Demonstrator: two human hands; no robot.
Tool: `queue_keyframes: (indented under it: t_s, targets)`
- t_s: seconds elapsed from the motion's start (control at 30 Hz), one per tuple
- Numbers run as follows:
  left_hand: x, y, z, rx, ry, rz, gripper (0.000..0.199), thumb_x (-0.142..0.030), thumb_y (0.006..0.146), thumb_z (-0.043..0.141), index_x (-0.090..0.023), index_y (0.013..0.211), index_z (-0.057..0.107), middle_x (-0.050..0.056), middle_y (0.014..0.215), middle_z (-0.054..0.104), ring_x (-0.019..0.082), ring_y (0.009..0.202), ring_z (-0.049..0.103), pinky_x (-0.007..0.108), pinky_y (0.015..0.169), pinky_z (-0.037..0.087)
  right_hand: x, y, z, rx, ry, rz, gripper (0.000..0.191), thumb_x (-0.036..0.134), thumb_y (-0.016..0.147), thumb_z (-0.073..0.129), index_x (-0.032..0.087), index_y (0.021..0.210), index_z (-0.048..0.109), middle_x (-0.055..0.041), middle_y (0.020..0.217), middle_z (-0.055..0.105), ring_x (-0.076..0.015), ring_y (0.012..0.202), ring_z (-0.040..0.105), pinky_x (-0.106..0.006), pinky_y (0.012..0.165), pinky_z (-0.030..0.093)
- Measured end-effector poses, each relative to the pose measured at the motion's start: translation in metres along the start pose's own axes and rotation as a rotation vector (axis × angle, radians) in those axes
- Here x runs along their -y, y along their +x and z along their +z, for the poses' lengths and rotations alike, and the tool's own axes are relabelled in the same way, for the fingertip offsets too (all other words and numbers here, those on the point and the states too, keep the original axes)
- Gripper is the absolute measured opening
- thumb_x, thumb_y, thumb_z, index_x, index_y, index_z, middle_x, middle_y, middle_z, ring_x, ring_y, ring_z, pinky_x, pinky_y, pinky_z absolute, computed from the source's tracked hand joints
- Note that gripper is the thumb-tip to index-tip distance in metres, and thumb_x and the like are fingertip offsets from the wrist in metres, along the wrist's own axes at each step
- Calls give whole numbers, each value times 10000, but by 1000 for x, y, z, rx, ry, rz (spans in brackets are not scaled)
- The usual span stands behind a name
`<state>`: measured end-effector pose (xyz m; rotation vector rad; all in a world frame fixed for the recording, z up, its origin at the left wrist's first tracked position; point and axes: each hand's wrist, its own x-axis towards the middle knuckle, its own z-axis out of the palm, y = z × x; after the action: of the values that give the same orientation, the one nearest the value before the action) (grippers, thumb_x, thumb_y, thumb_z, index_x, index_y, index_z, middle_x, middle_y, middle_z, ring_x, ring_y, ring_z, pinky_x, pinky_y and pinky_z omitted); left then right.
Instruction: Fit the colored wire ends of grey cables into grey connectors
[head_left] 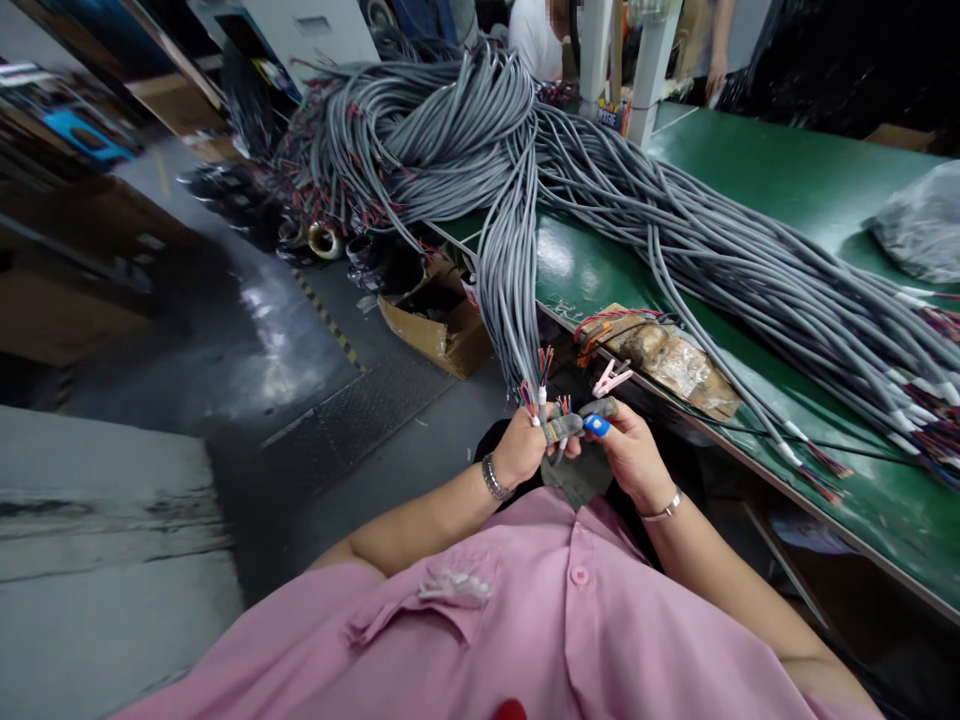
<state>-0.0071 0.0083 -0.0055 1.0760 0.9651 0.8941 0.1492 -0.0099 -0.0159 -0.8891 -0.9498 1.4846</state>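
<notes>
Left grip (pixel 523 447) holds grey cable ends (pixel 541 396) beside the desk (pixel 757 165). Right grip (pixel 634 458) is at the coloured wires (pixel 565 404); overlapping fingers leave its hold unclear. Risks: a hard pull could snap fine strands; the weight of the hanging bundle (pixel 508 270) could drag the ends loose.

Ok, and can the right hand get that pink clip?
Probably yes. The pink clip is just beyond the right hand, by the green table's edge, and nothing seems to block it. But the fingers look busy close to the left hand, which holds gray cables.
</notes>
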Motion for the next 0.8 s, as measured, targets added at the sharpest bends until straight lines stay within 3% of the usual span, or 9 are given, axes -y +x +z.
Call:
queue_keyframes:
  t_s: [0.3, 0.47, 0.6, 0.8]
  targets:
    - [4, 0, -2, -1, -22, 11, 389, -474, 765, 685, -107, 642, 663, 67, 545, 657, 105, 461, 564, 212, 425, 297, -10, 1, -5, -56, -18, 21, 133, 329, 770, 736, 217, 812, 678, 13, 709, 626, -127, 633, 525, -276, 648, 422]
    - [1, 0, -1, 1, 1, 6, 389, -476, 750, 695, -110, 626, 657, 66, 548, 658, 101, 460, 556, 214, 429, 297, -4, -1, -4, -32, -4, -6, 194, 338, 761, 751, 255, 928, 698, -2, 792, 653, -140, 666, 552, -287, 660, 446]
    - [0, 0, 0, 3, 1, -13, 391, -488, 734, 703, -108, 653, 662, 65, 554, 656, 109, 466, 569, 214, 430, 304, -2, -1, -3, -40, -50, -23, 181, 384, 757, 751, 246, 862, 696, -3, 731, 645, -153, 650, 550, -311, 665, 462]
    - [1, 0, -2, -1, -25, -4, 350, -453, 746, 702, -113, 678, 660, 55, 559, 659, 110, 462, 570, 215, 425, 307, -11, 1, -9, -55, 24, 57, 209, 368, 736, 775, 227, 871, 702, 10, 763, 635, -119, 642, 519, -270, 647, 438]
